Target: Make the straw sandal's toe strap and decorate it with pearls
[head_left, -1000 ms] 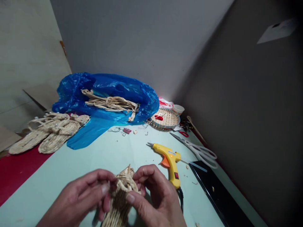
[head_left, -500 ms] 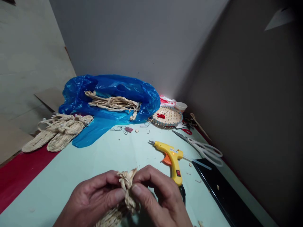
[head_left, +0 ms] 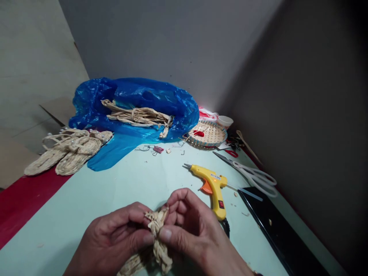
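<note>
My left hand and right hand pinch a beige braided straw strip; yellow plastic glue gun at 2 o'clock.

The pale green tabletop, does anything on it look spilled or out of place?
Mildly: small straw-coloured scraps lie loose right of the yellow plastic glue gun, and another sits on the long, flat black slab. They look like stray litter. No liquid spill shows.

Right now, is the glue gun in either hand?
No, the yellow glue gun lies on the pale green cover, while the left hand and right hand hold braided straw.
</note>
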`<act>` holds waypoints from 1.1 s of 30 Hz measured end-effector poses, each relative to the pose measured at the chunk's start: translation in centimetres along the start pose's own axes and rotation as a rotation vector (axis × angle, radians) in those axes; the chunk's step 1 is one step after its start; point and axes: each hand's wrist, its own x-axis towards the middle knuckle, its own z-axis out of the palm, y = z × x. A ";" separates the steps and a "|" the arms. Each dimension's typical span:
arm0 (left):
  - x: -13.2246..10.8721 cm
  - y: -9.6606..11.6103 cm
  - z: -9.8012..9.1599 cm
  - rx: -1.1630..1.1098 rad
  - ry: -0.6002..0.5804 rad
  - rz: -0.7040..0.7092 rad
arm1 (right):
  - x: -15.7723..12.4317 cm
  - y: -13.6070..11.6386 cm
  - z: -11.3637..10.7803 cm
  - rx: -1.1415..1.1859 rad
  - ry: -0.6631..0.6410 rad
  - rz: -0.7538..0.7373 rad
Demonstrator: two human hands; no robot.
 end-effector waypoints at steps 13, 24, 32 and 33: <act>0.5 0.1 0.5 -0.098 -0.043 -0.158 | -0.5 -1.0 0.3 -0.404 0.035 -0.018; -0.4 1.2 0.9 0.087 -0.013 -0.108 | -1.5 -1.0 -0.8 -0.597 -0.006 -0.017; -0.3 1.1 1.1 0.194 -0.069 -0.051 | -0.4 -1.4 -0.7 -0.530 -0.101 -0.107; -0.2 1.2 1.0 0.200 -0.079 -0.054 | -0.3 -1.4 -0.7 -0.556 -0.096 -0.143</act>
